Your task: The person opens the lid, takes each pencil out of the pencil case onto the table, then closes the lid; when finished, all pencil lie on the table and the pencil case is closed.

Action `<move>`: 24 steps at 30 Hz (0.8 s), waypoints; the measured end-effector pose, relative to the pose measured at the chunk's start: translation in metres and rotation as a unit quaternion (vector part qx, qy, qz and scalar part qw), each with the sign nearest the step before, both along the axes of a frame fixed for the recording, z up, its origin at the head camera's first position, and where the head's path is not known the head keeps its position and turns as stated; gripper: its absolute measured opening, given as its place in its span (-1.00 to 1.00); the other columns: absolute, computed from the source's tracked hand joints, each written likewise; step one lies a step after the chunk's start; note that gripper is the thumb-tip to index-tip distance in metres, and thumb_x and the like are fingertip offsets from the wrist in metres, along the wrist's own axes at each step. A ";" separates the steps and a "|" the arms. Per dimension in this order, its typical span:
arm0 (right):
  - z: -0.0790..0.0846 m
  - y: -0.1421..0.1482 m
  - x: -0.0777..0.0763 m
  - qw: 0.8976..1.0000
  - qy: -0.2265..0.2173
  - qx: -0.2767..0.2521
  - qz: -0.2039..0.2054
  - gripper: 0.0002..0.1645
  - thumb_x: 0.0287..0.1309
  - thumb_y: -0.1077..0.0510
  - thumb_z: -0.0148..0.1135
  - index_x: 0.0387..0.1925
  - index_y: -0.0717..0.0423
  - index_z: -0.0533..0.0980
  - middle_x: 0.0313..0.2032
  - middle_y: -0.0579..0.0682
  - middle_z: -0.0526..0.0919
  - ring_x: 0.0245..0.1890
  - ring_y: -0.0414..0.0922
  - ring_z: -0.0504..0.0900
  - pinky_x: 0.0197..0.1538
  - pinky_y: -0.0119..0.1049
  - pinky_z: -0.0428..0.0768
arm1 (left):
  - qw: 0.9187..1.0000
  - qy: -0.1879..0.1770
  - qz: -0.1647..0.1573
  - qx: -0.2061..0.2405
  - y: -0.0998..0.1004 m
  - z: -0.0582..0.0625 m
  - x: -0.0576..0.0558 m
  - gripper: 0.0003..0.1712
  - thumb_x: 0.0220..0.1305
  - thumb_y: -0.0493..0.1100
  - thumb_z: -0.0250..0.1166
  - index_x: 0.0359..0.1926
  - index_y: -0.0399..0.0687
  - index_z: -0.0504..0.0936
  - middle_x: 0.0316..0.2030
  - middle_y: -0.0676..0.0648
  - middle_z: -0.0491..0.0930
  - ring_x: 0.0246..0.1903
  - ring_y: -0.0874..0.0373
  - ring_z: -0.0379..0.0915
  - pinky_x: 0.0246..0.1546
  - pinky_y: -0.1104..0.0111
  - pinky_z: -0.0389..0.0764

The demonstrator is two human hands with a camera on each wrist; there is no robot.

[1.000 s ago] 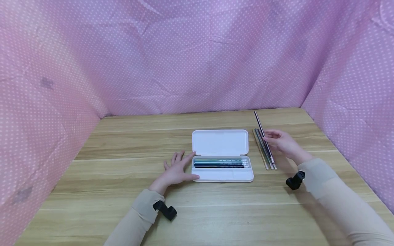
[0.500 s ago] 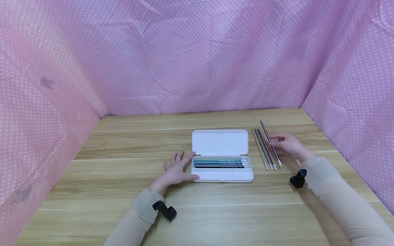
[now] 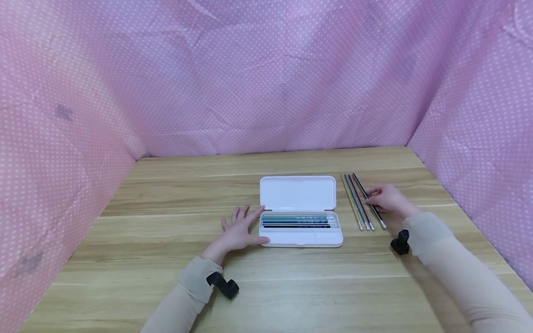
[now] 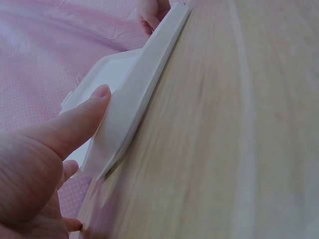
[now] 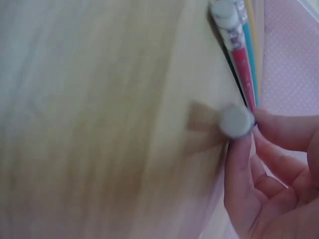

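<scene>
A white pencil case (image 3: pixel 297 193) lies with its lid folded back, several teal and dark pencils (image 3: pixel 296 221) side by side in its rear compartment. My left hand (image 3: pixel 238 232) rests at the case's left end, fingers spread, thumb along the front edge. To the right of the case, my right hand (image 3: pixel 389 200) pinches a black pencil (image 3: pixel 379 218) between thumb and fingers. Its pale eraser end (image 5: pixel 236 121) points at the right wrist camera. Just left of it lie a yellow pencil (image 3: pixel 351 202), a teal pencil (image 3: pixel 356 202) and a dark red pencil (image 3: pixel 361 202).
The wooden table (image 3: pixel 291 291) extends around the case and pencils. Pink dotted cloth (image 3: pixel 266 83) hangs behind the table and along both sides. A black wrist camera (image 3: pixel 400 243) is strapped to the right sleeve, another wrist camera (image 3: pixel 223 284) to the left.
My right hand has brought the black pencil rightward and toward me, from over the other pencils to a spot beside them. The left hand and case have stayed put.
</scene>
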State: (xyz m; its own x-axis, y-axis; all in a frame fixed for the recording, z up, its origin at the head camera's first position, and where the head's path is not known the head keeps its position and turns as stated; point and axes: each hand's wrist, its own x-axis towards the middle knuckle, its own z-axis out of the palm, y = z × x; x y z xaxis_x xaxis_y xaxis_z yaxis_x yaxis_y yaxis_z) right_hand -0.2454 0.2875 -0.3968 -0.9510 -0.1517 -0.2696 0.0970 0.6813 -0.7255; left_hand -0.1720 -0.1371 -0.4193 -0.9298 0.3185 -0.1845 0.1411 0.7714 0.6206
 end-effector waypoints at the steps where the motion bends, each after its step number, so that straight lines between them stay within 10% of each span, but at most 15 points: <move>1: 0.000 -0.001 0.000 1.000 0.002 0.005 0.000 -0.48 0.16 0.30 0.14 0.09 0.59 0.33 -0.20 0.27 0.62 -0.43 -0.31 0.53 -0.34 -0.40 0.62 | 1.000 0.000 0.001 0.000 0.000 0.000 0.000 0.04 0.00 0.24 0.40 0.45 0.36 0.05 0.48 -0.24 -0.23 0.43 -0.30 -0.53 0.13 -0.41 -0.56; 24: 0.000 -0.008 0.000 1.000 -0.003 0.020 -0.018 -0.50 0.13 0.28 0.21 0.05 0.54 0.37 -0.09 0.39 0.56 -0.49 -0.30 0.55 -0.39 -0.41 0.62 | 1.000 0.001 0.004 -0.003 0.000 -0.002 0.000 0.06 -0.02 0.25 0.40 0.45 0.39 0.05 0.48 -0.23 -0.23 0.43 -0.29 -0.53 0.13 -0.40 -0.57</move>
